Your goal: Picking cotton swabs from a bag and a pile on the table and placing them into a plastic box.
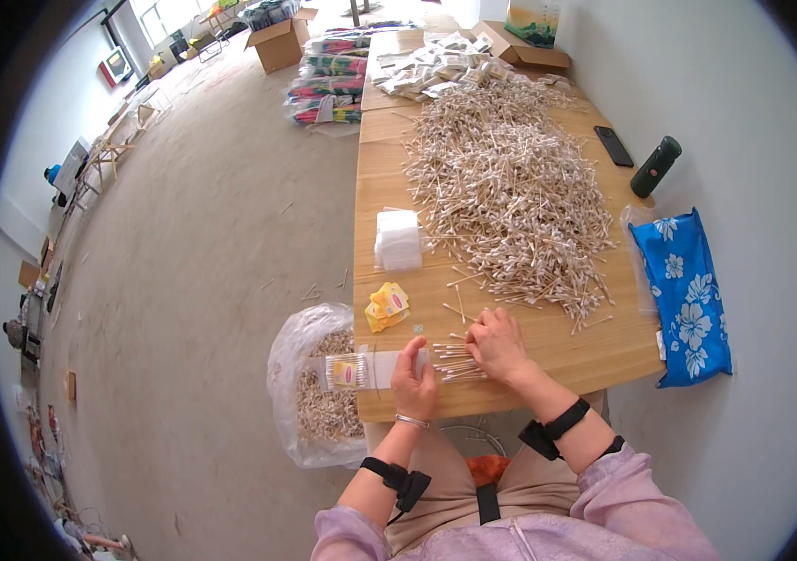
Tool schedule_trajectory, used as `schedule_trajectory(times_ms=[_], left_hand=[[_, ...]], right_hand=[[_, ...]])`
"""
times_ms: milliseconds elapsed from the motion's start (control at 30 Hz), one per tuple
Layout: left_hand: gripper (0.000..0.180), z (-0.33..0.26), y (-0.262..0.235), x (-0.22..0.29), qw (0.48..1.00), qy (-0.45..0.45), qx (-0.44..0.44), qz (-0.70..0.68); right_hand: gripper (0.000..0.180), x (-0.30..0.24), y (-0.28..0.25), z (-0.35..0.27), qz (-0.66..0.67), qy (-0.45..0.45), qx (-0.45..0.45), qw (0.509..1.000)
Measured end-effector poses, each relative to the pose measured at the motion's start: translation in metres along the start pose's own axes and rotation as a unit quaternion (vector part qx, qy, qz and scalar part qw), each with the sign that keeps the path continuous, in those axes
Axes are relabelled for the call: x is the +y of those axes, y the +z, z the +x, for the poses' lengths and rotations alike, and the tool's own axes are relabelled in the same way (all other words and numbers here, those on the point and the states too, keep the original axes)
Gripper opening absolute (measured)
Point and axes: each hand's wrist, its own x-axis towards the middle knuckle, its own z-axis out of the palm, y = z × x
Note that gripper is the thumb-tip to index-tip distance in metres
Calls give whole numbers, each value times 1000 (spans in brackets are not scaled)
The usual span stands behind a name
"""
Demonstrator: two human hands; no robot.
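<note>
My left hand point(414, 381) is at the table's near edge, its thumb and fingers closed on a flat clear plastic bag point(383, 368). To its left, at the table's left edge, lies a clear packet of cotton swabs point(346, 372) with a yellow card in it; I cannot tell whether the two are joined. My right hand point(499, 346) has its fingers bent down onto a small row of loose cotton swabs point(457, 364) between the hands. Beyond it spreads a large heap of cotton swabs point(511, 187). Yellow cards point(387, 307) and a stack of clear bags point(398, 239) lie up the left side.
A plastic sack of swabs point(314, 439) stands below the table's left edge. Along the right lie a phone point(613, 147), a dark green bottle point(656, 166) and a blue flowered pack point(686, 299). Filled packets point(441, 64) and a cardboard box point(520, 49) are at the far end.
</note>
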Motion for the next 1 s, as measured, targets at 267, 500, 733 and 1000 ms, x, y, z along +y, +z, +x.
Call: schedule_trajectory(times_ms=[267,500,733,1000], left_hand=[[45,-1,0,3,1000,10,7,15],[40,0,4,0,998,52,43,15],[40,0,3,1,998,45,37,27],[29,6,11,36,961,158,71,214]], right_hand=[[5,-2,4,-7,-87,-92,15,992],[6,-1,0,0,-56,-68,-43,995],[5,9,2,3,-55,-95,-73,991],[8,-3,-9,-9,61,-91,47,993]])
